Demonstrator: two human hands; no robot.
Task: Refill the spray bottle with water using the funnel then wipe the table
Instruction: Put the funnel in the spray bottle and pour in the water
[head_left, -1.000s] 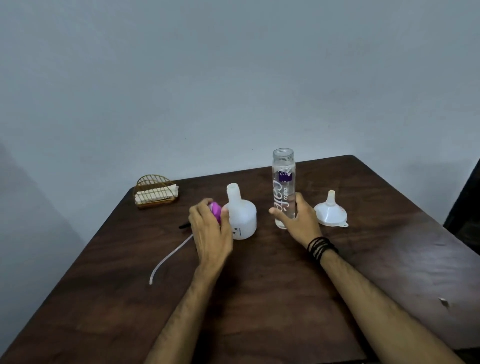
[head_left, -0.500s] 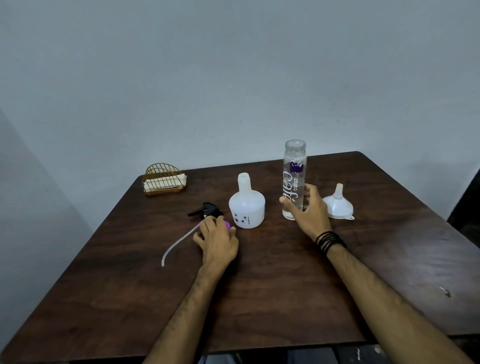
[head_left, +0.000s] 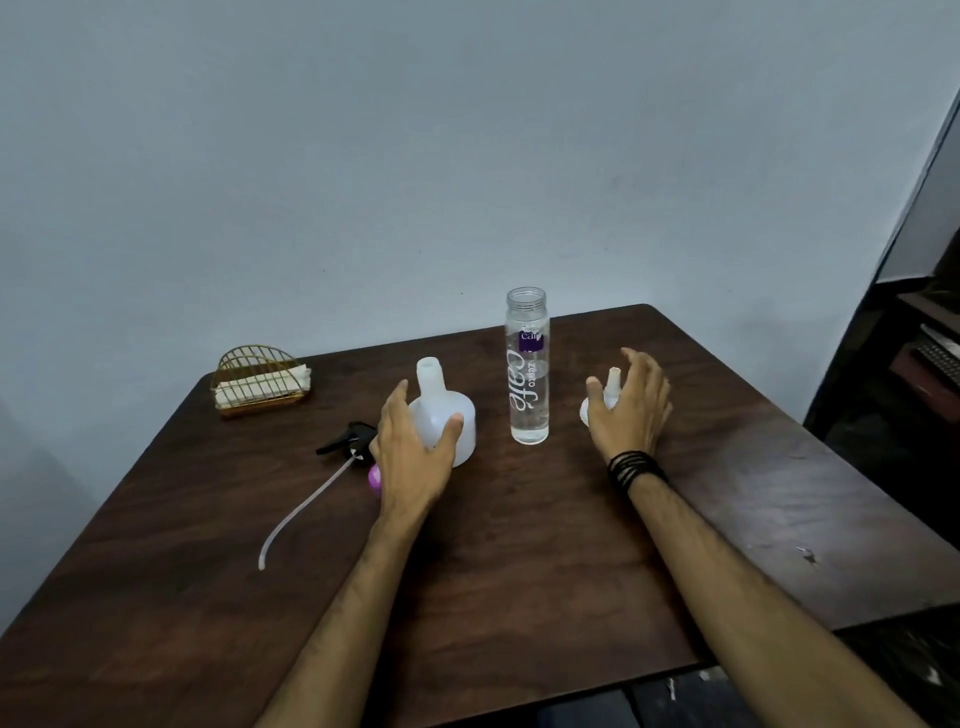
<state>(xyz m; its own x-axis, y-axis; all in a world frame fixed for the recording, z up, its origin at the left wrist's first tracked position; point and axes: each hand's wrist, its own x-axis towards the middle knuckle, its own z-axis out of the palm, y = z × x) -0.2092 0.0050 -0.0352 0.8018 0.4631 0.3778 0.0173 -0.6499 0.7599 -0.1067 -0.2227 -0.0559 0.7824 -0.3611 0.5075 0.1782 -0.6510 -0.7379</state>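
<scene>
On the dark wooden table (head_left: 519, 571) a white spray bottle (head_left: 457, 415) stands upright, without its top, a little left of the middle and toward the far edge. The left hand (head_left: 415, 457) is spread around its near side: the thumb (head_left: 453, 423) lies on the right of the body and the fingers reach to the left, but I cannot tell how firmly the hand presses it. The spray head (head_left: 350, 439), black with a pink collar, lies on the tabletop just left of this hand, and its thin tube (head_left: 306, 506) runs toward the near left corner.

A clear water bottle (head_left: 528, 369) with no cap stands upright just right of the spray bottle, not touching it. It has purple and white writing, and water fills most of it.

Further right, toward the right edge, the white funnel (head_left: 605, 395) sits with its narrow end up. The right hand (head_left: 631, 410) is open and curved over it, fingers apart; the hand hides most of the funnel, so I cannot tell whether it already touches. Black bands (head_left: 634, 467) are around the right wrist.

Near the far left corner stands a golden wire holder (head_left: 257, 379) with white napkins (head_left: 260, 387) inside.
</scene>
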